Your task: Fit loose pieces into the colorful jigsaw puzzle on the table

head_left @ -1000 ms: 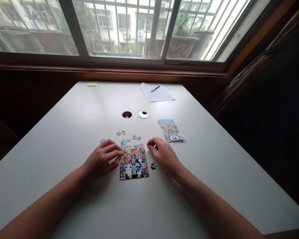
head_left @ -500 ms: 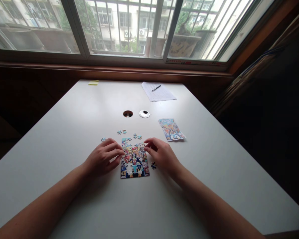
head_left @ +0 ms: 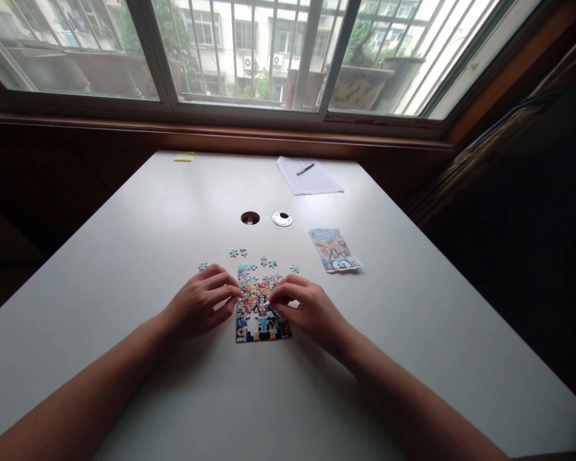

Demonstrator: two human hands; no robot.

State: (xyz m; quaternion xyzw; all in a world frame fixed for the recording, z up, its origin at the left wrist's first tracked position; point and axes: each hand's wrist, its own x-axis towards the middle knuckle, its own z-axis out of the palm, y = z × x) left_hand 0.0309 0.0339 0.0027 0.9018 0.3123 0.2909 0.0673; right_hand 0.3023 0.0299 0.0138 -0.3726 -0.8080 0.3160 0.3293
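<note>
Near the desk's (head_left: pixel 125 256) front edge, my left hand (head_left: pixel 199 307) steadies the thin, light, easily separated puzzle (head_left: pixel 259 307) while my right hand (head_left: pixel 307 310) fingertips press its top; best handled flat.

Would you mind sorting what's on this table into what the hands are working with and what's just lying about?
In use: jigsaw puzzle, left hand, right hand, loose pieces, picture sheet.
Lying about: paper, pen, yellow sticky notes, grommet cap.
</note>
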